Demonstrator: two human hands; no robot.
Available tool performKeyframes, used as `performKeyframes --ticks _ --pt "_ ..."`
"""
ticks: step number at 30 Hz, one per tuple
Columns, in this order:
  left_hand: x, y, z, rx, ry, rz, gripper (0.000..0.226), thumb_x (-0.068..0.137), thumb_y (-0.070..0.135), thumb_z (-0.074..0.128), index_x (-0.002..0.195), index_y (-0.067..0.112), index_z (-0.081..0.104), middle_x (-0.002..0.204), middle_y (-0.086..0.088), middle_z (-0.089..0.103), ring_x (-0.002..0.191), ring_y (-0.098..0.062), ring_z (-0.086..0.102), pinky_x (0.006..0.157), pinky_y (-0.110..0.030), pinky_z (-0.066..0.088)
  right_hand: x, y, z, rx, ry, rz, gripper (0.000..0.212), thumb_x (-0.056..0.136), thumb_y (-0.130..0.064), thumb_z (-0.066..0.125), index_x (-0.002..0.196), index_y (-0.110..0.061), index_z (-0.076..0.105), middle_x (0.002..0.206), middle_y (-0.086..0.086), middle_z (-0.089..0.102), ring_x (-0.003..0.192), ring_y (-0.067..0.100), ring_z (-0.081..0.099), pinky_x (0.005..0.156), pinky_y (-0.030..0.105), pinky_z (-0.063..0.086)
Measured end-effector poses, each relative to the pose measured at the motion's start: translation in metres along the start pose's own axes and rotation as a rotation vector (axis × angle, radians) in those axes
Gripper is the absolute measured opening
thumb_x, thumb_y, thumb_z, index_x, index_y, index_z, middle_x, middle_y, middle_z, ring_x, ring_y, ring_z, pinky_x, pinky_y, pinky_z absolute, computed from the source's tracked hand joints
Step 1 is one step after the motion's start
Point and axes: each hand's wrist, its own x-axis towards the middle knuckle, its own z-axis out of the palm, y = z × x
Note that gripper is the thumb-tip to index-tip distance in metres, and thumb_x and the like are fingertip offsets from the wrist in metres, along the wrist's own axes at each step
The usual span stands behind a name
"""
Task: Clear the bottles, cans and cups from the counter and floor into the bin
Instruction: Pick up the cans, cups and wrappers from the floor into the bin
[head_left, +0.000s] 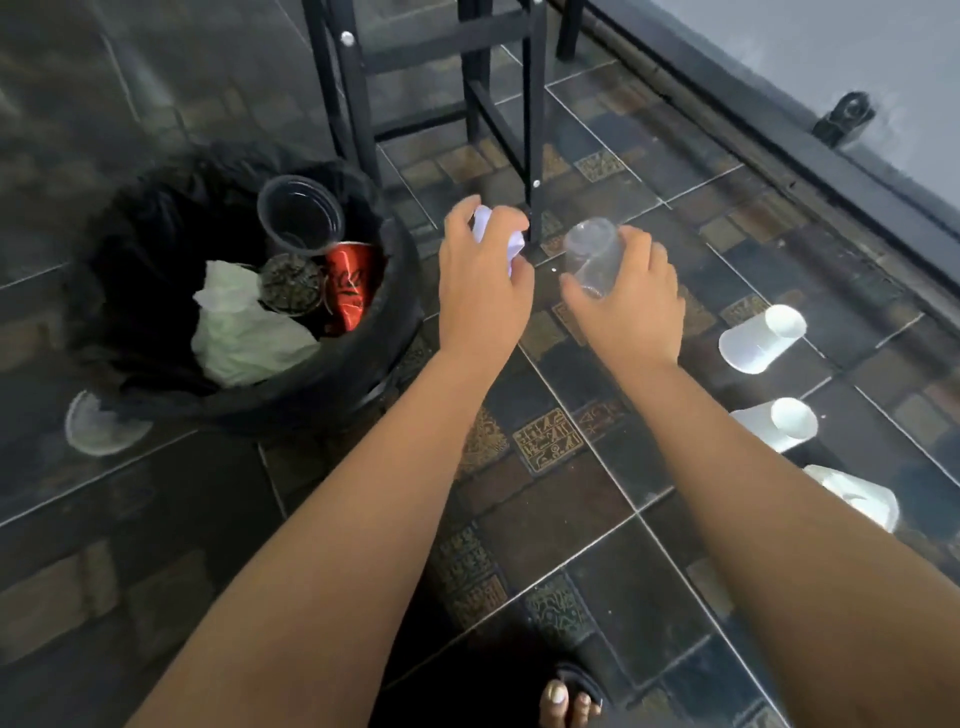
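My left hand is closed around a crumpled white cup, just right of the black bin. My right hand grips a clear plastic cup beside it, above the tiled floor. Inside the bin lie a clear cup, a red can, a round lid and crumpled white paper. Three white cups lie on their sides on the floor at the right. A clear cup lies on the floor left of the bin.
A black stool frame stands on the floor just beyond my hands. A dark skirting edge and grey wall run along the right. My sandalled foot shows at the bottom.
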Motion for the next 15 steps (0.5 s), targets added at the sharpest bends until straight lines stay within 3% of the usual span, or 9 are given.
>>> performKeyframes --ticks 5,8,11,15 --pt "0.024 -0.004 -0.068 0.033 0.268 -0.034 0.034 0.085 0.003 0.056 0.116 0.015 0.062 0.147 -0.016 0.037 0.132 -0.03 0.041 0.095 -0.027 0.037 0.024 -0.089 -0.004 0.256 0.09 -0.117 0.076 0.08 -0.06 0.057 0.141 -0.018 0.042 0.135 0.001 0.053 0.124 0.026 0.048 0.095 0.047 0.046" --pt "0.028 -0.033 -0.108 0.156 0.382 -0.189 0.032 0.087 0.006 0.055 0.116 0.019 0.061 0.149 -0.011 0.036 0.133 -0.025 0.04 0.096 -0.023 0.034 0.021 -0.14 0.004 0.333 0.066 -0.212 0.077 0.08 -0.063 0.057 0.142 -0.02 0.042 0.135 -0.002 0.053 0.124 0.023 0.049 0.095 0.049 0.046" --pt "0.018 -0.07 -0.141 0.297 0.435 -0.316 0.03 0.086 0.008 0.056 0.113 0.021 0.059 0.147 -0.01 0.038 0.128 -0.028 0.046 0.099 -0.037 0.041 0.009 -0.18 0.017 0.341 -0.003 -0.342 0.079 0.08 -0.063 0.057 0.144 -0.021 0.04 0.138 -0.003 0.051 0.126 0.022 0.048 0.098 0.049 0.044" --pt "-0.004 -0.108 -0.162 0.421 0.317 -0.534 0.039 0.091 0.014 0.054 0.129 0.023 0.055 0.157 -0.012 0.028 0.131 -0.035 0.043 0.103 -0.049 0.037 -0.011 -0.204 0.041 0.297 -0.156 -0.545 0.079 0.083 -0.059 0.061 0.148 -0.021 0.036 0.145 -0.003 0.047 0.132 0.02 0.044 0.105 0.046 0.039"
